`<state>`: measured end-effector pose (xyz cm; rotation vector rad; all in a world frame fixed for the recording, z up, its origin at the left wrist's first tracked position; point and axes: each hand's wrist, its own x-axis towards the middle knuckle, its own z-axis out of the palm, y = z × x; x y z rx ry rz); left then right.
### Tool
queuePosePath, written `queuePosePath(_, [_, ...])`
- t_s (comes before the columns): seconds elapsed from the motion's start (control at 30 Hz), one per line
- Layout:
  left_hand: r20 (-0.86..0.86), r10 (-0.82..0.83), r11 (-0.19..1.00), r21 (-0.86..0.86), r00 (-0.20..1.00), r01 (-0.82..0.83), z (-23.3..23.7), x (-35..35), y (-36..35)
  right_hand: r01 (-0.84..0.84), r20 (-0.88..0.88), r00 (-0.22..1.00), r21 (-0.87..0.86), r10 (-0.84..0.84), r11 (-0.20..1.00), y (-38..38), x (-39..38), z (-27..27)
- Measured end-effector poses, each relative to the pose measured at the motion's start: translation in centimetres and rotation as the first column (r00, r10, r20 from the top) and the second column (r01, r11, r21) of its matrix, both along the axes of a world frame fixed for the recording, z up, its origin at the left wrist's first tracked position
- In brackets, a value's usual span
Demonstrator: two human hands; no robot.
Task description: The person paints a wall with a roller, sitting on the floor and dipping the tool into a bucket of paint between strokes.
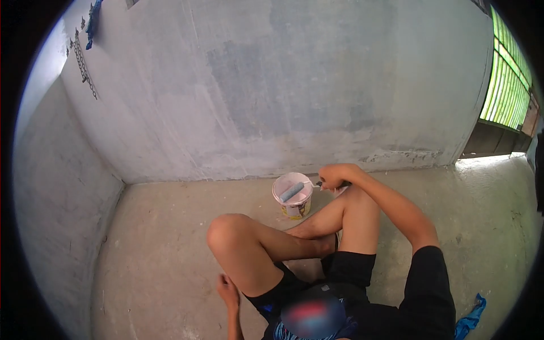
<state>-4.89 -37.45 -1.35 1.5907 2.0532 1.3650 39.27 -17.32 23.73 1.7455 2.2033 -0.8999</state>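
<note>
My right hand (335, 177) is closed around the dark handle of a paint roller (292, 191). The roller's grey sleeve lies over the mouth of a white paint bucket (276, 195), which has pinkish-white paint inside and a printed label. That hand is just above my right knee, to the right of the bucket. My left hand (228, 292) is low beside my bent left leg, holding nothing that shows. Its fingers are loosely apart against the leg and partly hidden by it.
I sit on a concrete floor (164, 238) facing a grey, patchy wall (294, 85). A side wall (56, 198) rises at the left. A chain (82, 65) and a blue cloth (92, 25) hang at upper left. Blue plastic (470, 320) lies at lower right, and a green slatted opening (506, 73) is at upper right.
</note>
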Motion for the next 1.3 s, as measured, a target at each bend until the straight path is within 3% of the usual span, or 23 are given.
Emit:
queuePosePath(0.07, [0.109,-0.256,0.962,-0.063,0.96,0.264,-3.4,1.1,-4.5,-0.027,0.146,0.989,-0.087,0.039,0.996,1.2,-2.0,0.7])
queuePosePath(0.1, [0.117,-0.243,0.965,-0.069,0.963,0.252,-4.3,2.1,-6.5,-0.039,0.152,0.987,-0.095,0.053,0.995,1.9,-3.0,1.1])
queuePosePath(0.17, [-0.16,-0.241,0.97,-0.058,0.957,0.235,-4.8,4.3,-11.1,-0.05,0.281,0.957,-0.079,0.071,0.996,2.9,-4.8,1.6])
queuePosePath(0.23, [-0.431,-0.23,0.971,-0.042,0.872,0.235,-4.7,5.2,-13.9,-0.051,0.288,0.954,-0.109,0.081,0.993,5.1,-5.5,0.1])
queuePosePath(0.4, [-0.407,-0.26,0.966,-0.123,0.876,0.229,-6.3,5.4,-15.5,0.031,0.338,0.94,-0.186,0.035,0.982,10.5,-6.9,-5.2])
queuePosePath(0.47, [-0.391,-0.273,0.961,-0.16,0.879,0.227,-7.0,5.6,-15.8,0.034,0.456,0.888,-0.198,0.061,0.98,11.5,-8.1,-6.4])
queuePosePath(0.57, [-0.369,-0.302,0.945,-0.236,0.879,0.226,-7.9,5.3,-17.0,0.033,0.391,0.92,-0.115,0.015,0.993,12.3,-8.4,-9.2])
queuePosePath(0.7, [-0.324,-0.371,0.905,-0.337,0.871,0.26,-9.2,4.9,-17.7,0.011,0.452,0.889,-0.177,0.071,0.984,14.1,-8.9,-11.6])
queuePosePath(0.77, [-0.306,-0.404,0.883,-0.378,0.862,0.28,-9.8,4.5,-17.1,0.032,0.356,0.933,-0.204,0.044,0.978,14.2,-9.1,-11.1])
queuePosePath(0.87, [-0.29,-0.451,0.849,-0.43,0.844,0.306,-10.2,3.3,-15.8,0.058,0.445,0.894,-0.216,0.045,0.975,13.5,-10.2,-9.7])
queuePosePath(1.1, [-0.268,-0.465,0.791,-0.555,0.844,0.259,-9.3,2.7,-14.2,0.078,0.419,0.908,-0.244,0.033,0.967,15.1,-10.0,-8.9])
queuePosePath(1.3, [-0.239,-0.449,0.726,-0.66,0.861,0.195,-6.3,2.7,-15.3,0.027,0.434,0.896,-0.264,0.094,0.964,16.2,-9.3,-2.4])
